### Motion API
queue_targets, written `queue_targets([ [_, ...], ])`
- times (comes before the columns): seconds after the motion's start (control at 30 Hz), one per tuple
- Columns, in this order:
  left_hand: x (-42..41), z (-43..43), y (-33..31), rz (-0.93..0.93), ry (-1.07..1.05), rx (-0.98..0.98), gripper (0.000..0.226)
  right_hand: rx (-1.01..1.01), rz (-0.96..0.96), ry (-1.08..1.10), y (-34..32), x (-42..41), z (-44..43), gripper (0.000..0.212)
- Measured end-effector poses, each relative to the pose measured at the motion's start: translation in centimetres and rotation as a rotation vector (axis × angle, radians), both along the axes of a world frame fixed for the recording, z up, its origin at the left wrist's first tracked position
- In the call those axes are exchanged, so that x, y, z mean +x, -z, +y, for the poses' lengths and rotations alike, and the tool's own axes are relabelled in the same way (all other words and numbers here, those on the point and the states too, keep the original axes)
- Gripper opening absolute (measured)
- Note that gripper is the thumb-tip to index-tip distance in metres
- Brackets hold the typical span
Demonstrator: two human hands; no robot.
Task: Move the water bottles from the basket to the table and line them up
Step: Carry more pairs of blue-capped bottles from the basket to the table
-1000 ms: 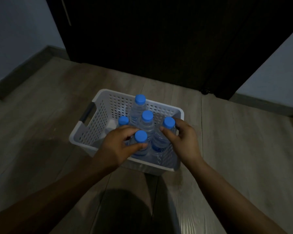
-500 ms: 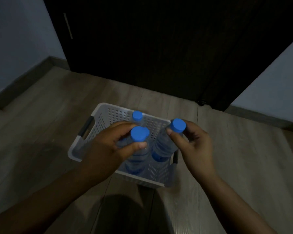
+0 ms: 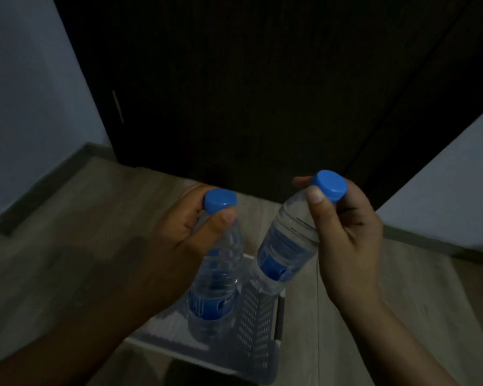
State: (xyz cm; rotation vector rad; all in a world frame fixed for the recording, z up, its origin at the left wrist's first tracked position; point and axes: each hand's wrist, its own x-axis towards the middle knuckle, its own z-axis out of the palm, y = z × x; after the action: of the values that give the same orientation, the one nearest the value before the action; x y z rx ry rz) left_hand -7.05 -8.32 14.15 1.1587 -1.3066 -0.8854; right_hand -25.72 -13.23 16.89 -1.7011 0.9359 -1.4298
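Each of my hands holds a clear water bottle with a blue cap and blue label, raised well above the white perforated basket (image 3: 258,330). My left hand (image 3: 187,227) grips the neck of the left bottle (image 3: 215,285), which hangs almost upright. My right hand (image 3: 343,235) pinches the neck of the right bottle (image 3: 285,246), which tilts with its base toward the left. The hands and bottles hide most of the basket and whatever is inside it. No table is in view.
The basket stands on a wood-look floor (image 3: 67,274). A dark door (image 3: 234,93) fills the wall ahead. Pale walls with dark skirting run along the left (image 3: 25,107) and right (image 3: 444,190). The room is dim.
Both hands have lifted their bottles out of the basket and up toward the camera. The view has tilted up, so the basket now lies low and mostly hidden.
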Motion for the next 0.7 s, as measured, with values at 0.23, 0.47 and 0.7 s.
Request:
queue_targets([
  [0.23, 1.7, -3.2, -10.7, 0.01, -0.056, 0.015, 0.036, 0.016, -0.031, 0.019, -9.7, 2.2, -2.7, 0.022],
  [0.47, 2.1, -2.7, -28.5, -0.109, -0.114, 0.005, 0.028, 0.025, -0.006, 0.008, -26.5, 3.2, -2.6, 0.013],
  [0.7, 2.3, -0.4, -48.7, -0.04, -0.123, -0.04, 0.033, -0.002, -0.016, -0.005, -46.7, 4.0, -0.5, 0.018],
])
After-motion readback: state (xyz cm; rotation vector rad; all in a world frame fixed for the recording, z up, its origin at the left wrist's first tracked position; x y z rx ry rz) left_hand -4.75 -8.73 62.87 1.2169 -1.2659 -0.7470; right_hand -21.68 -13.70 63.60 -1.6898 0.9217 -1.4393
